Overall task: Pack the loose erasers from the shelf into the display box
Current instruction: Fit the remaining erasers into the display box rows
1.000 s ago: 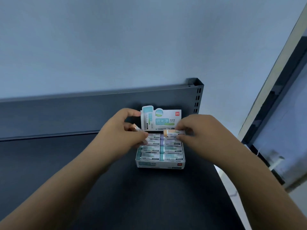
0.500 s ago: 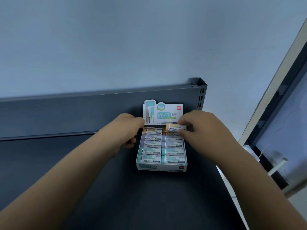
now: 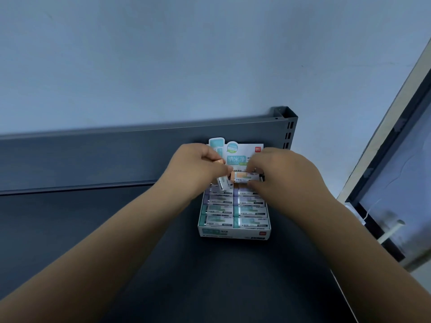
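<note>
The white display box [image 3: 234, 234] stands on the dark shelf [image 3: 163, 264], its printed lid flap [image 3: 235, 157] upright at the back. Two columns of wrapped erasers [image 3: 250, 212] fill it, green ones in front and purple ones behind. My left hand [image 3: 196, 170] holds an orange-and-white eraser [image 3: 222, 183] tilted above the back left of the box. My right hand [image 3: 277, 176] pinches another orange eraser [image 3: 245, 177] lying level over the back right row. The back rows are hidden under both hands.
The shelf's grey back panel [image 3: 105, 157] rises behind the box, with a slotted upright post [image 3: 288, 127] at its right end. Beyond the shelf's right edge are a window frame [image 3: 382, 164] and a white cable [image 3: 370, 209].
My left hand has risen from the box's back left corner and now holds an orange eraser tilted above it. My right hand stays over the back right row with its eraser.
</note>
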`<move>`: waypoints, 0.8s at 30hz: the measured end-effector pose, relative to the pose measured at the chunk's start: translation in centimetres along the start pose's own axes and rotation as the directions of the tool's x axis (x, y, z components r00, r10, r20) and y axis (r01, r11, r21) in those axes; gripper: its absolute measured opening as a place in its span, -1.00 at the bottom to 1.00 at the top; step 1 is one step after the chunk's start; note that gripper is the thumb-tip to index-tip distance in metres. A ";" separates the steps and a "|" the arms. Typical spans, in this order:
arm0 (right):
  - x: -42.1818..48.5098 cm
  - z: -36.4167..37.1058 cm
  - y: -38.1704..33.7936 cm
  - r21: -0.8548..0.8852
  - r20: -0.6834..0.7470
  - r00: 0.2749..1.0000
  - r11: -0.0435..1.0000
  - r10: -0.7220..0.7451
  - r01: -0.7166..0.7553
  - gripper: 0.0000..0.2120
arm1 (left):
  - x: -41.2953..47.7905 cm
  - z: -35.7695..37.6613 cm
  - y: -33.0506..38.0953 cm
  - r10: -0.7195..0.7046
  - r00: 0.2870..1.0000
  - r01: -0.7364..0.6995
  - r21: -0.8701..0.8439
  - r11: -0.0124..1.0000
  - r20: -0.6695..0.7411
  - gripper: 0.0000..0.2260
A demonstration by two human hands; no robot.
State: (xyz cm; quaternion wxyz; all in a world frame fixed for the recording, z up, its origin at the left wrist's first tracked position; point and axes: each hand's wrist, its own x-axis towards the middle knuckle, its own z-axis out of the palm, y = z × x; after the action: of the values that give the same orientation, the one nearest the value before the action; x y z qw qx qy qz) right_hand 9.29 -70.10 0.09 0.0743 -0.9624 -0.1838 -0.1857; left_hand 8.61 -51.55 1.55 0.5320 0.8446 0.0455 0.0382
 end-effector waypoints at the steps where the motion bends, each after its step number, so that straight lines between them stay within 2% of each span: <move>1: 0.0 0.0 0.0 0.000 0.006 1.000 1.000 -0.001 0.001 -0.90 | 0.2 0.1 -0.2 0.019 1.000 -0.019 -0.002 1.000 -0.018 -0.85; 8: 0.3 0.1 -0.3 -0.094 0.064 0.998 0.996 0.006 0.000 -0.88 | 0.8 0.6 -0.4 0.037 0.999 -0.038 -0.029 0.999 -0.033 -0.86; 13: 0.5 0.3 -0.3 -0.104 0.110 0.991 0.992 0.079 -0.067 -0.87 | 1.1 -0.1 -0.1 -0.020 0.999 0.022 -0.056 0.998 0.041 -0.82; 20: 0.4 0.5 -0.1 -0.007 0.086 0.985 0.989 0.147 -0.146 -0.91 | 0.9 -0.1 -0.6 -0.056 0.997 0.062 -0.139 0.988 0.044 -0.83; 24: 0.5 -0.1 -0.4 0.137 0.114 0.990 0.985 0.087 -0.103 -0.82 | 0.9 0.0 -0.9 -0.049 0.999 0.051 -0.162 0.985 0.015 -0.78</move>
State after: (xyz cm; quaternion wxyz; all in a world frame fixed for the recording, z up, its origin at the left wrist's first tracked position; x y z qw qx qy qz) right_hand 9.55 -69.55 0.47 0.1419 -0.9709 -0.1543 -0.1161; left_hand 9.46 -51.06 0.73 0.6001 0.7973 0.0606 0.0236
